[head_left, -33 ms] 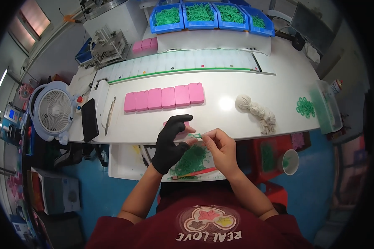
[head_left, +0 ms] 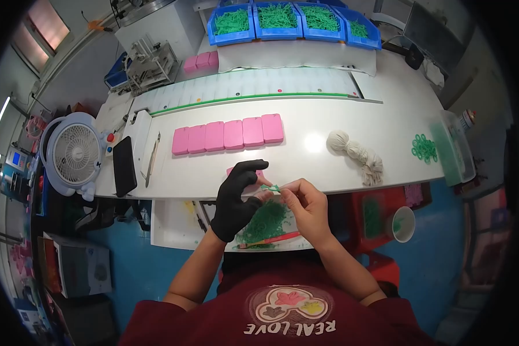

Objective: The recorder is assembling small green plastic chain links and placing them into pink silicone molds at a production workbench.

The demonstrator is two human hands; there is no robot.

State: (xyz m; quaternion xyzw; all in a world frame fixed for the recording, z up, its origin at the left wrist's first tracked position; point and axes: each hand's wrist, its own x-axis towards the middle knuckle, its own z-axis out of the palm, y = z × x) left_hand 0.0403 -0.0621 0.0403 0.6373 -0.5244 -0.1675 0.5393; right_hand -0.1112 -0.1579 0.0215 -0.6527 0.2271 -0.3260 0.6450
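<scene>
Close together over the table's front edge, both my hands grip one small green plastic piece (head_left: 270, 188). My left hand (head_left: 234, 203) wears a black glove with some fingertips bare; its index finger is bent above the piece, and the thumb is below. My bare right hand (head_left: 307, 206) pinches the piece's right end between thumb and forefinger. Its exact shape is too small to make out. Under my hands, a heap of loose green pieces (head_left: 266, 224) lies in an open white drawer (head_left: 168, 224), with a red-handled tool (head_left: 278, 238) across it. A pink block (head_left: 259, 173) is partly hidden behind my left hand.
A row of pink blocks (head_left: 225, 135) lies beyond my hands, with a cream yarn bundle (head_left: 356, 155) and green rings (head_left: 424, 149) to the right. Tweezers (head_left: 152, 158), a black phone (head_left: 124, 166) and a fan (head_left: 75, 151) are left. Blue bins (head_left: 278, 36) stand behind.
</scene>
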